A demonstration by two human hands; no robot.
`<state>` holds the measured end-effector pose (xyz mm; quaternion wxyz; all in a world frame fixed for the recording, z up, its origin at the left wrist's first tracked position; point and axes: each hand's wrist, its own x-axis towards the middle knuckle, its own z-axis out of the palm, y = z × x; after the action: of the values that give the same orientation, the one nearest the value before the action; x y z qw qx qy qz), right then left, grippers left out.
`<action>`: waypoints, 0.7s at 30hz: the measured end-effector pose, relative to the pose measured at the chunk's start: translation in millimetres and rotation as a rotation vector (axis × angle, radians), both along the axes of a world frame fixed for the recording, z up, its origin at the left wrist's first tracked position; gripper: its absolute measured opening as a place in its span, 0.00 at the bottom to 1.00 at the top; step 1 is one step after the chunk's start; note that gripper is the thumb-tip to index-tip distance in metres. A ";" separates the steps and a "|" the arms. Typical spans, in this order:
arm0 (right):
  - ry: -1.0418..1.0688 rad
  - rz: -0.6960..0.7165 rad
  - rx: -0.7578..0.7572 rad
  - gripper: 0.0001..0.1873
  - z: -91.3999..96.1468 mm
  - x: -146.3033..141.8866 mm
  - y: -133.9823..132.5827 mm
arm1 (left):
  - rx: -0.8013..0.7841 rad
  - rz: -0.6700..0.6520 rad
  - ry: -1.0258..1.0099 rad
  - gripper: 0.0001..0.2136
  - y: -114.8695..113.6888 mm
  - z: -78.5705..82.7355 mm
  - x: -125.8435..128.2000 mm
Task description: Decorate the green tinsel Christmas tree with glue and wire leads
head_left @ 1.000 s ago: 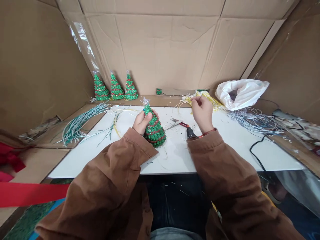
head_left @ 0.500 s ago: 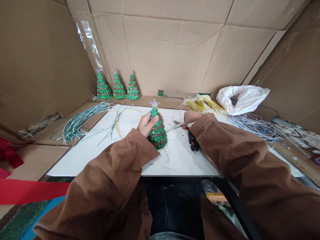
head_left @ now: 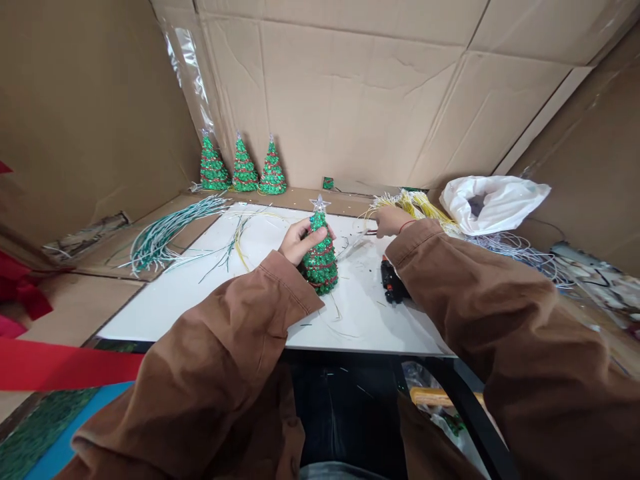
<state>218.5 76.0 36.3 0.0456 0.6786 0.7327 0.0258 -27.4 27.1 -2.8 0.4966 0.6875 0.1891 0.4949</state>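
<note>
My left hand (head_left: 303,241) is wrapped around the upper part of a small green Christmas tree (head_left: 323,267). It stands nearly upright over the white board, with red garland and a clear star (head_left: 319,204) on top. My right hand (head_left: 393,221) is closed at the far right of the board, beside the bundle of yellow wires. A red-handled metal tool (head_left: 371,232) sticks out from its fingers, its pale front end smeared by motion. Under my right sleeve lies a black tool with an orange detail (head_left: 393,283), partly hidden.
Three finished-looking trees (head_left: 245,167) stand along the cardboard wall. Green and white wires (head_left: 165,233) lie at left. Yellow wires (head_left: 425,205), a white plastic bag (head_left: 495,200) and pale wires (head_left: 520,250) are at right. Wire scraps (head_left: 337,310) litter the white board (head_left: 160,307).
My right hand has moved a little farther back, toward the yellow wires, and the red-handled metal tool has shifted with it. My left hand keeps hold of the tree. The view has tilted slightly.
</note>
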 end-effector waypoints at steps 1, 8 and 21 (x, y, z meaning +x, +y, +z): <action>0.005 -0.014 0.004 0.06 8.2 0.7 -6.2 | -0.007 -0.016 0.000 0.19 2.0 -0.1 -0.5; 1.181 -0.027 0.053 0.17 40.2 -4.2 -90.8 | -0.106 -0.154 -0.030 0.23 9.3 -4.9 1.5; 1.400 0.278 -0.198 0.11 6.8 -38.4 -154.4 | -0.355 -0.123 -0.182 0.22 -23.3 -14.8 12.2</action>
<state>180.1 -78.4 43.0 -0.3774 0.4291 0.6683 -0.4763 -15.2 3.8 -17.5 0.6543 0.5518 0.1852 0.4828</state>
